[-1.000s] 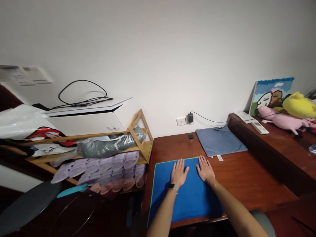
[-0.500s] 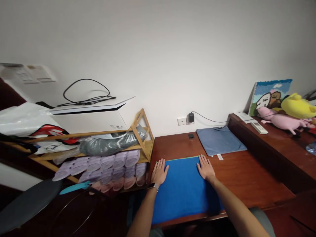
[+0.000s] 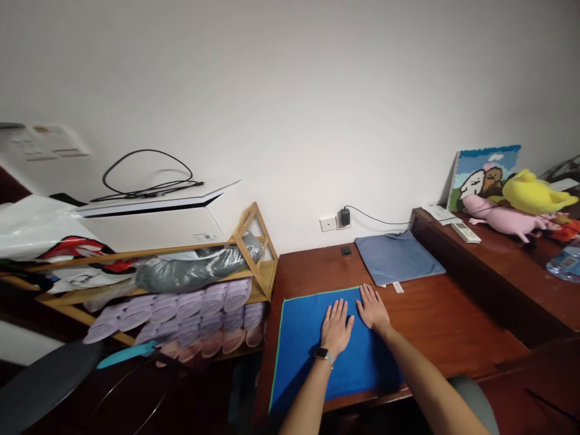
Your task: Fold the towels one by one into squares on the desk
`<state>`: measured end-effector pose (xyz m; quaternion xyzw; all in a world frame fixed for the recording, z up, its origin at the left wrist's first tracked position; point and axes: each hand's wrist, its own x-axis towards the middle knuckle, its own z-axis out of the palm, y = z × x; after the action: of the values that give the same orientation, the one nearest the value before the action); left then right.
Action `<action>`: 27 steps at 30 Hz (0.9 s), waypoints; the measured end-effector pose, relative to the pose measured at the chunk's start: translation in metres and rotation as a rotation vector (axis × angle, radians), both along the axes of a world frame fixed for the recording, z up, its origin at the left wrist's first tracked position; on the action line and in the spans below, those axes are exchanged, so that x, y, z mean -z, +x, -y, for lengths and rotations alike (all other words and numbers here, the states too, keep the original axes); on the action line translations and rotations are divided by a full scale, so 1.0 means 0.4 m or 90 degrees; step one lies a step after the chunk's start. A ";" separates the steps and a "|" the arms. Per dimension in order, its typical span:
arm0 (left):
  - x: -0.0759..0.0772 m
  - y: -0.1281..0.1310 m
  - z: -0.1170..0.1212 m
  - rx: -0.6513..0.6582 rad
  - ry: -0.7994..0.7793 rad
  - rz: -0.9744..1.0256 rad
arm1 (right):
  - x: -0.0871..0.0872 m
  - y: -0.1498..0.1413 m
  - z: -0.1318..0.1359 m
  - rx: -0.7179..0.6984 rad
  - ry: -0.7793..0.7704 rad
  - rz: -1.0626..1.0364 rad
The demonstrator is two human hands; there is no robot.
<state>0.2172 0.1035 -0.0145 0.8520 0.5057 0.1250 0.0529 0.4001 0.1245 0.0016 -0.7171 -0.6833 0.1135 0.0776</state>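
A blue cloth [image 3: 299, 344] with a thin green edge lies spread flat on the brown wooden desk [image 3: 435, 320]. My left hand [image 3: 336, 328], with a watch [image 3: 325, 354] on its wrist, rests palm down on the middle of the cloth, fingers stretched out. At the cloth's far right corner my right hand [image 3: 373, 307] lies flat, fingers extended. Behind it, against the wall, is a greyish-blue fabric piece [image 3: 399, 257] with small white tags.
Left of the desk stands a wooden rack [image 3: 263, 272] with several lilac slippers [image 3: 203, 302] and a white box [image 3: 154, 226]. A black plug [image 3: 345, 216] sits in the wall. On the raised right shelf are a remote [image 3: 466, 232], plush toys [image 3: 502, 220] and a bottle [image 3: 566, 263].
My left hand has slid from the cloth's left edge to its middle, uncovering the far left corner. The right hand stays at the far right corner. The view has shifted slightly.
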 end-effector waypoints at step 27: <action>0.001 -0.440 0.031 -0.230 0.025 -0.078 | 0.021 -0.095 0.217 -0.086 0.042 -0.004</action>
<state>0.0412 0.0910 -0.0151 0.7541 0.6502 0.0904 -0.0179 0.3620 0.0376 -0.0066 -0.6658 -0.7334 0.0981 0.0957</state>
